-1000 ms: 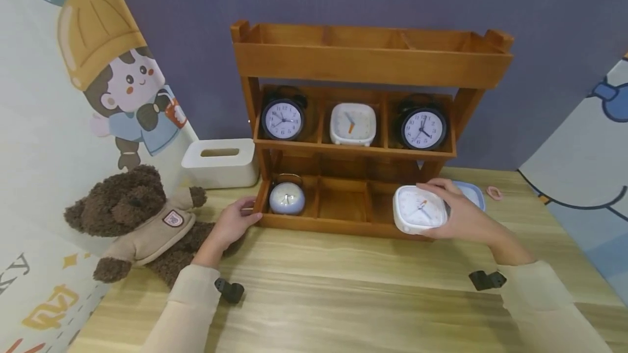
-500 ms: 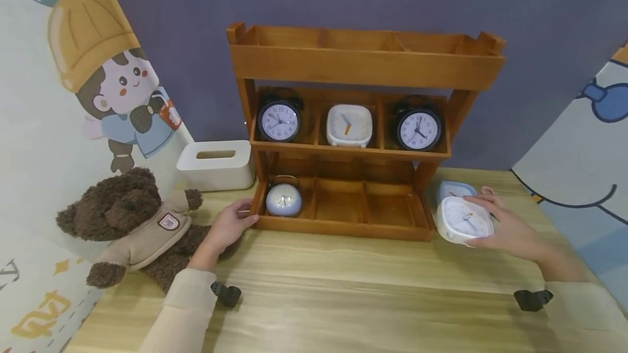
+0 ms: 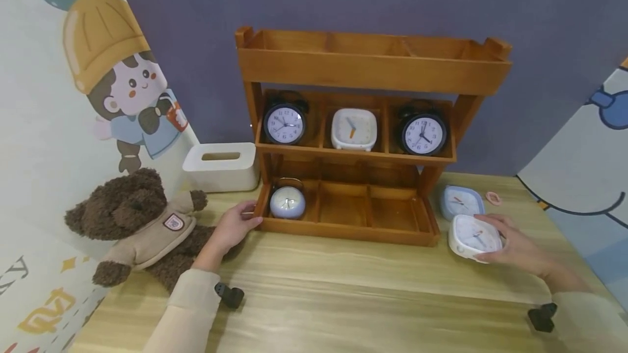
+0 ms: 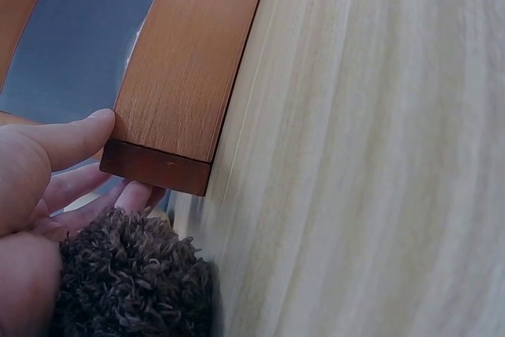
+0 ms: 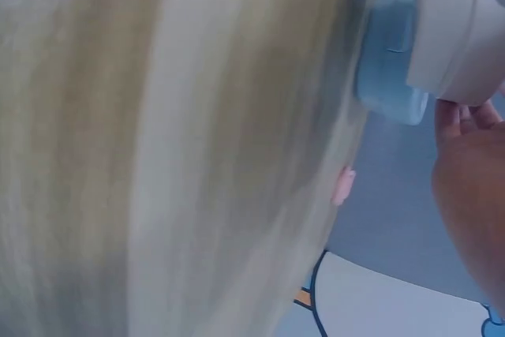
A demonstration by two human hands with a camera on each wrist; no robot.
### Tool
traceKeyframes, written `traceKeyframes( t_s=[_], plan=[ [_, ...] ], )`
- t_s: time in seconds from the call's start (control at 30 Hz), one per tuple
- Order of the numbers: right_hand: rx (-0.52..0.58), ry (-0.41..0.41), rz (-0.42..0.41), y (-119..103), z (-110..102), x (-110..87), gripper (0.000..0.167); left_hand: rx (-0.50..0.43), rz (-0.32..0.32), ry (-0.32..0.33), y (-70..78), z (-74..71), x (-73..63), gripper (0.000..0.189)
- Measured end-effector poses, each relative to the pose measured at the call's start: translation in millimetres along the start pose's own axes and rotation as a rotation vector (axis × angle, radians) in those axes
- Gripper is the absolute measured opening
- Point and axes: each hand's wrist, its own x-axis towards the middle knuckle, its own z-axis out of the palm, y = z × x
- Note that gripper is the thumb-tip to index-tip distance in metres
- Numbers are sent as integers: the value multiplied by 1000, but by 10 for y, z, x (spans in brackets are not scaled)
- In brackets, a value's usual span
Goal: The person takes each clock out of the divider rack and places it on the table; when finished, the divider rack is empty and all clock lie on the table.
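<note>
My right hand (image 3: 522, 252) holds a white square alarm clock (image 3: 472, 236) by its right side, just beyond the right end of the wooden shelf (image 3: 373, 72). In the right wrist view that clock's white body (image 5: 461, 29) is lifted off the table, and a blue alarm clock (image 5: 387, 61) is partly behind it. My left hand (image 3: 233, 229) grips the shelf's lower left corner; the left wrist view has the thumb on one side of the wooden end (image 4: 158, 167) and fingers on the other. A round lilac clock (image 3: 287, 202) sits in the lower left compartment.
Two black alarm clocks (image 3: 284, 124) and a white one (image 3: 354, 128) fill the middle tier. A tissue box (image 3: 221, 168) and a brown teddy bear (image 3: 132, 222) are at left. A small pink ring (image 3: 493, 198) lies past the blue clock.
The right hand has carried the white clock from in front of the lower right compartment rightward and toward me, uncovering the blue clock. The left hand has stayed at the shelf corner.
</note>
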Motion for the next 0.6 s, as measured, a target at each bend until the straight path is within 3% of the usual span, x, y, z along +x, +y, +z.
traceKeyframes(
  t_s=[0.6],
  plan=[
    [15, -17, -16, 141, 103, 22, 93, 0, -25, -2, 49, 0, -2, 50]
  ],
)
